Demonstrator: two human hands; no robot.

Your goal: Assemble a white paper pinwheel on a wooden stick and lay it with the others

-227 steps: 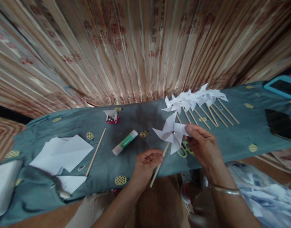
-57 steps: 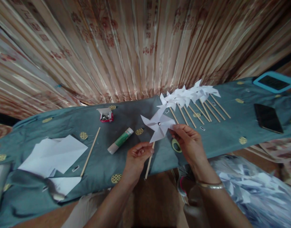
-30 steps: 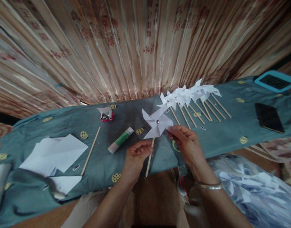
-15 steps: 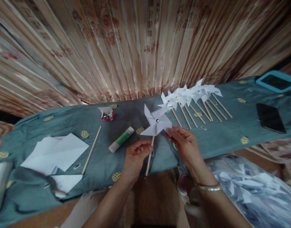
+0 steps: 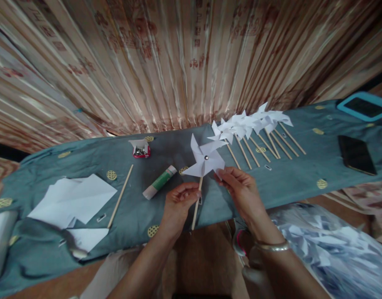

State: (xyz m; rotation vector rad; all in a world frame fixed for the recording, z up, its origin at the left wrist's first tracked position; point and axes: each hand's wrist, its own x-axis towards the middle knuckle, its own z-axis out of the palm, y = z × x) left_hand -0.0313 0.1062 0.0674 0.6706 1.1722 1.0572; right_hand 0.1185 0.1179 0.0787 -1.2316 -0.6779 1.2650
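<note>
A white paper pinwheel (image 5: 199,164) with a shiny pin at its centre is held up over the near edge of the cloth-covered table. My left hand (image 5: 181,203) pinches its wooden stick just below the paper blades. With thumb and fingers closed, my right hand (image 5: 241,187) grips the tip of the lower right blade. Behind it, a row of several white pinwheels (image 5: 241,124) lies with the sticks pointing toward me. To the left are a glue stick (image 5: 160,182), a small red box of metal pins (image 5: 141,150) and a loose wooden stick (image 5: 120,196).
White paper sheets (image 5: 75,197) lie at the left of the green tablecloth (image 5: 131,224). A dark phone (image 5: 356,155) and a blue-framed tablet (image 5: 363,106) are at the right. Below on the right sits a clear plastic bag of white paper pieces (image 5: 331,249). A curtain (image 5: 178,62) hangs behind.
The pinwheel's blades have turned slightly on the stick, and my right hand has shifted a little to the left with the blade tip. My left hand stays put.
</note>
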